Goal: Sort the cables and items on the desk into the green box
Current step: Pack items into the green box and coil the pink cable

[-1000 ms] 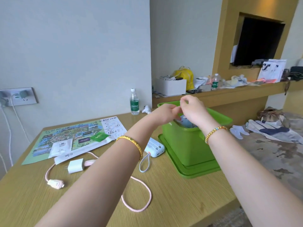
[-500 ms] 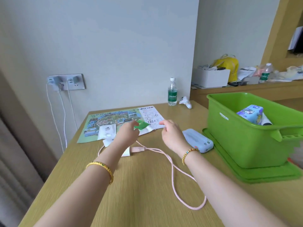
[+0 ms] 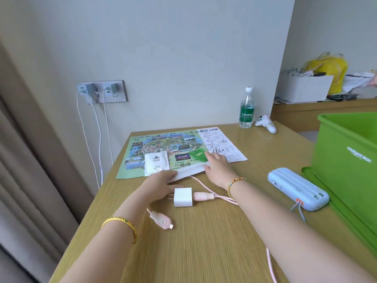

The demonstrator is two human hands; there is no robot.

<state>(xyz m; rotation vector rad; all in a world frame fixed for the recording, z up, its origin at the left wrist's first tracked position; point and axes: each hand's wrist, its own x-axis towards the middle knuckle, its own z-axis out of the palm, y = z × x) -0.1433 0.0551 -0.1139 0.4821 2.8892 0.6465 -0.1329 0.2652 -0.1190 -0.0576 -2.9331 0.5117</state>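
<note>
Our left hand lies flat with relaxed fingers just behind the charger, holding nothing. Our right hand rests flat, fingers spread, on the map's near edge. The box stands well right of the charger.

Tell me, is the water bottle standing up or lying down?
Standing up. The water bottle sits on its base on the desk, white cap on top.
</note>
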